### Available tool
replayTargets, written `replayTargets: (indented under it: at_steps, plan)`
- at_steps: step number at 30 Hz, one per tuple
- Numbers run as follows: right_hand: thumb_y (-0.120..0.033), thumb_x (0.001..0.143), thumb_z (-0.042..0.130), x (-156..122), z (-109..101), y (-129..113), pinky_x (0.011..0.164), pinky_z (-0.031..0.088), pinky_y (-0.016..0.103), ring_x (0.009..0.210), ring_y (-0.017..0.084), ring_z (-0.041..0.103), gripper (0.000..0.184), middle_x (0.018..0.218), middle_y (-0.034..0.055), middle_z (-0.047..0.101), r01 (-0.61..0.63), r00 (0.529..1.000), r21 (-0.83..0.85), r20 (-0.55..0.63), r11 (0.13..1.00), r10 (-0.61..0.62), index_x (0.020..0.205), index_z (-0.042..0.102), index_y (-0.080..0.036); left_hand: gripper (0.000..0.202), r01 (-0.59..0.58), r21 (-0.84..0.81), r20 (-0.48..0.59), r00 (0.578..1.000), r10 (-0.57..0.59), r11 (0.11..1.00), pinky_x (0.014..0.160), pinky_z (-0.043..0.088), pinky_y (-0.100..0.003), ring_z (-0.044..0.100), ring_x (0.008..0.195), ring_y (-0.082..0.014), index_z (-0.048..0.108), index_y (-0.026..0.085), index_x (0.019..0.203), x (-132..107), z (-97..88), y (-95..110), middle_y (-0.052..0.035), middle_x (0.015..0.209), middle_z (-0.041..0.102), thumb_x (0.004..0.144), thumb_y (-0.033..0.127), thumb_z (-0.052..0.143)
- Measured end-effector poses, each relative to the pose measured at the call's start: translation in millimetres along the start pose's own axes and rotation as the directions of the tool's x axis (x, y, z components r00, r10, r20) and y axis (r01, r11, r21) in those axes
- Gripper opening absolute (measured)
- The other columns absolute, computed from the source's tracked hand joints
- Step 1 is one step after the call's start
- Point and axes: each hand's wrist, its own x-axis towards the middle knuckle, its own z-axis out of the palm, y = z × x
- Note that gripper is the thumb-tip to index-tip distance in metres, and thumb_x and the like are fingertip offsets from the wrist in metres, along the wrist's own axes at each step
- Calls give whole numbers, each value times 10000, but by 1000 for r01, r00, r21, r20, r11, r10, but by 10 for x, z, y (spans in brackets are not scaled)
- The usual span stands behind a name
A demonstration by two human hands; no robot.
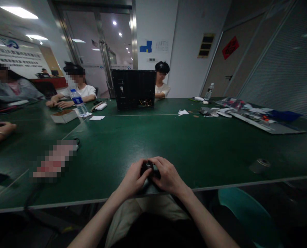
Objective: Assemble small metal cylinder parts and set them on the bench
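Close to the near edge of the green table (194,148), my two hands meet around a small dark, glossy, rounded object (148,165). My left hand (135,177) curls its fingers about the left side, its thumb lying across the front. From the other side, my right hand (169,176) wraps round it with bent fingers. The hands cover most of the object, so its exact kind cannot be made out. Both hands rest at or just above the tabletop.
A pixelated flat item (55,159) with a cable lies left. A metal can (260,166) stands right. Farther back are an open box (63,116), a water bottle (78,103), a black computer case (134,89) and a cluttered board (267,119). Several people sit around the table.
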Motion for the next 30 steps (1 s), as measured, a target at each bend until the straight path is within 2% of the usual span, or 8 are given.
replayTargets:
  at_steps: [4, 12, 18, 30]
  plan:
    - [-149, 730, 570, 2, -16, -11, 880, 457, 389, 1020, 235, 528, 514, 1112, 106, 557, -6, 1000, -4, 0, 1000, 6, 1226, 441, -181, 215, 17, -18, -1, 1000, -17, 1000, 786, 439, -305, 590, 875, -204, 552, 177, 1044, 0, 3, -17, -76, 973, 650, 885, 280, 451]
    - [-139, 708, 563, -10, -19, -9, 888, 465, 380, 1021, 229, 524, 552, 1113, 108, 531, -11, 1000, -3, -10, 1000, 11, 1243, 433, -185, 284, -20, -57, -11, 1000, 19, 998, 861, 451, -327, 597, 966, -216, 573, 198, 1111, -16, -7, 13, -75, 1081, 657, 878, 275, 429]
    - [-168, 722, 568, -5, -5, 1, 918, 451, 394, 1056, 238, 514, 531, 1154, 121, 529, 0, 1000, 7, -5, 1000, 0, 1235, 430, -172, 356, -53, -9, -23, 998, 53, 999, 890, 445, -364, 594, 997, -241, 549, 177, 1162, -21, 29, -42, -102, 1117, 647, 836, 320, 535]
    - [-144, 721, 558, 0, -1, -9, 889, 467, 370, 1021, 221, 530, 504, 1115, 99, 546, 13, 1000, 26, -2, 1000, -13, 1209, 438, -186, 345, -70, 4, -11, 997, 71, 998, 874, 440, -366, 587, 974, -237, 542, 171, 1123, -18, 36, -40, -104, 1083, 639, 787, 246, 563]
